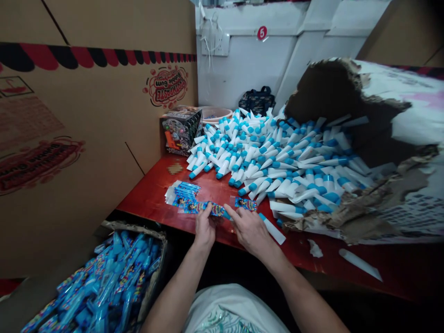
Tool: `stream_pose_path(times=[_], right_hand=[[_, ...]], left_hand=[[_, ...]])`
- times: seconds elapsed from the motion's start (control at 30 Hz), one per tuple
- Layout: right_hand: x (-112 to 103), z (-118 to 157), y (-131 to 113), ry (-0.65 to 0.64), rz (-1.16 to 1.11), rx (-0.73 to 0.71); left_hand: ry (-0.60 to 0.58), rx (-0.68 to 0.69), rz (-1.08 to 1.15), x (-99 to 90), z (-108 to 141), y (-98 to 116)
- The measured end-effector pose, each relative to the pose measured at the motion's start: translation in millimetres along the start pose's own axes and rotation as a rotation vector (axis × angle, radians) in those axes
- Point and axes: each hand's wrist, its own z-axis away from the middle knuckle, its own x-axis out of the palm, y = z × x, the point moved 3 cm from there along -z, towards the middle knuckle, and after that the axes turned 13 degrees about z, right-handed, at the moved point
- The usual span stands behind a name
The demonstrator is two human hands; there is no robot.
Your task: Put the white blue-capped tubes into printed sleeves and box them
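Observation:
My left hand (205, 225) pinches a colourful printed plastic sleeve (215, 209) between thumb and fingers, just above the red table. My right hand (252, 229) is at the sleeve's right end, index finger stretched along it. Its other fingers curl round a blue-capped tube (227, 215), of which only a small blue part shows. To the left lies a stack of flat printed sleeves (185, 190). One more sleeve (244, 203) rests behind my right hand. A single white tube (273, 229) lies beside that hand at the table edge.
A large heap of white tubes with blue caps (263, 148) spills from a torn carton (381, 199) at right. Lower left, an open box (163, 238) holds sleeved blue tubes (111, 277). A tall carton (104, 106) walls the left side. A pink basin (217, 113) stands behind.

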Motion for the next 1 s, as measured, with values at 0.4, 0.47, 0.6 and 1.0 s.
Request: stream_pose_path(times=[0.4,0.47,0.6,1.0], right_hand=[[0.8,3.0,11.3,-0.068,-0.571,0.144],[1.8,3.7,10.2,-0.045,-0.614,0.167],[2.8,1.2,3.5,-0.005,-0.654,0.196],[35.9,17.4,0.4,-0.151,-1.036,0.405]], left_hand=[[-0.033,-0.022,0.043,15.5,11.8,-2.2],[-0.075,-0.022,0.030,17.1,16.4,-5.7],[-0.108,-0.047,-0.024,16.7,23.0,-19.3],[-0.149,0.005,-0.027,13.9,23.1,-19.3]])
